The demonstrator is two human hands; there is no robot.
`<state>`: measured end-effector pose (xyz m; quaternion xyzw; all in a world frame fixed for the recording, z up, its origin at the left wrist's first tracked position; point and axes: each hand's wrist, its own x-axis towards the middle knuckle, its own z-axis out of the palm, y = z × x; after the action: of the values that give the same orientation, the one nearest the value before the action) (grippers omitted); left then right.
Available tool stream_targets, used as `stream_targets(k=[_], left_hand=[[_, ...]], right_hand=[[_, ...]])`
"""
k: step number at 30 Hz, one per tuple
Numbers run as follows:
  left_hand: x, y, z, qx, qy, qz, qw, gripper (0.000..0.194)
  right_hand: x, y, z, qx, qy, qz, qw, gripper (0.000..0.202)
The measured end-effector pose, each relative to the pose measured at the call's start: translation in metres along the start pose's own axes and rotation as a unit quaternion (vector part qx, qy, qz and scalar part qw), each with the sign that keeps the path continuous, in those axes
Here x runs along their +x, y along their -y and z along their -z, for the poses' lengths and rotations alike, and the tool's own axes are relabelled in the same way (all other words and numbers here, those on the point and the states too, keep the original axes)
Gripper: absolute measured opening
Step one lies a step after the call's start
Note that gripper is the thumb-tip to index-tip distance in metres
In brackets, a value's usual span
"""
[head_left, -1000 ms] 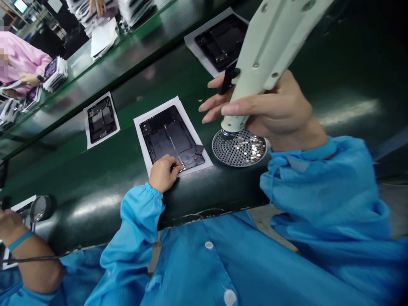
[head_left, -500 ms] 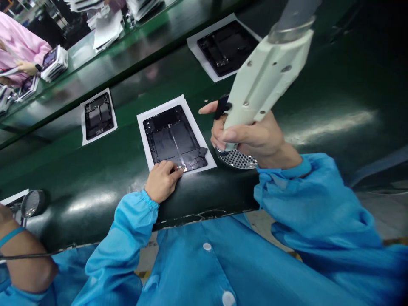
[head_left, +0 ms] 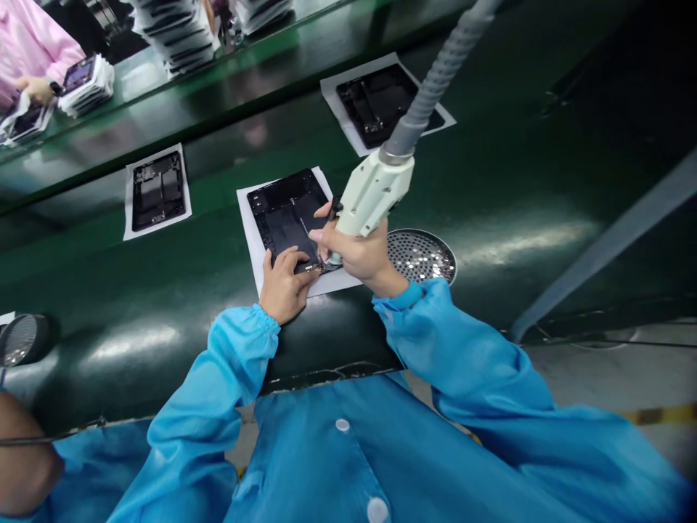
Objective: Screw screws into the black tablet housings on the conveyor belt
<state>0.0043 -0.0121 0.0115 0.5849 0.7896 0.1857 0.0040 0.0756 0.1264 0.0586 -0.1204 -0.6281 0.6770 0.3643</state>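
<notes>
A black tablet back cover (head_left: 283,212) lies on a white sheet (head_left: 247,240) on the dark green conveyor belt (head_left: 163,290). My left hand (head_left: 284,285) rests on the cover's near edge, its fingers pressing down beside a small metal part. A cream electric screwdriver (head_left: 371,192) with a grey hose (head_left: 435,76) is gripped in my right hand (head_left: 353,254); its tip stands on the cover's near right corner, close to my left fingertips. Just right of my hands sits a round perforated screw tray (head_left: 422,254) with several small screws.
Two more black covers on white sheets lie on the belt, one at the left (head_left: 155,190) and one farther back (head_left: 375,98). A co-worker's arm (head_left: 25,465) and a round mesh tray (head_left: 19,338) are at the left edge. A person in pink (head_left: 33,54) works beyond.
My right hand carried the screwdriver from the screw tray leftward onto the cover's near right corner. My left hand stayed on the cover's near edge. The view tilted, uncovering the tray.
</notes>
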Motion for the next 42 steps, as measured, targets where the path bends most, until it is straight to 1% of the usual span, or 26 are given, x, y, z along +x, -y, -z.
stream_targets(k=[5,9,13,16,19,24,26,29,32,35,38,42], left_hand=[[0.003,-0.001,0.000,-0.026,0.004,0.019,0.999,0.021],[0.003,-0.001,-0.001,-0.032,0.004,0.020,0.999,0.021],[0.003,0.000,-0.002,-0.033,-0.001,0.015,0.999,0.020],[0.002,0.000,0.000,-0.026,0.006,0.014,1.000,0.021],[0.002,0.000,0.001,-0.021,0.016,0.012,1.000,0.023],[0.001,0.000,0.000,-0.022,0.007,0.016,1.000,0.022],[0.001,0.000,-0.001,-0.024,0.003,0.014,1.000,0.022],[0.001,0.000,-0.002,-0.028,-0.004,0.015,0.999,0.021],[0.001,0.000,-0.003,-0.036,-0.015,0.015,0.999,0.020],[0.000,0.002,-0.004,-0.040,-0.029,0.006,0.999,0.020],[-0.001,0.005,-0.004,-0.039,-0.037,-0.003,0.999,0.021],[-0.002,0.007,-0.003,-0.031,-0.033,-0.002,0.999,0.021]], right_hand=[[-0.001,-0.004,-0.002,-0.001,-0.002,-0.015,1.000,0.019],[0.000,-0.008,-0.003,-0.005,0.003,-0.030,1.000,0.019],[-0.002,-0.008,-0.004,-0.014,0.031,-0.044,0.998,0.019],[-0.005,-0.010,-0.004,-0.038,0.048,-0.028,0.998,0.019],[-0.007,-0.013,-0.005,-0.059,0.046,-0.016,0.997,0.019],[-0.004,-0.007,-0.003,-0.034,0.042,-0.023,0.998,0.022],[0.001,0.000,0.005,-0.024,0.033,-0.011,0.999,0.027],[0.009,0.014,0.028,-0.011,0.016,0.032,0.999,0.035],[0.016,0.023,0.057,-0.018,-0.007,0.052,0.998,0.032],[0.019,0.021,0.078,-0.026,-0.043,0.049,0.998,0.030],[0.023,0.011,0.087,-0.029,-0.079,0.056,0.995,0.031],[0.027,0.002,0.088,-0.082,-0.110,0.050,0.989,0.029]])
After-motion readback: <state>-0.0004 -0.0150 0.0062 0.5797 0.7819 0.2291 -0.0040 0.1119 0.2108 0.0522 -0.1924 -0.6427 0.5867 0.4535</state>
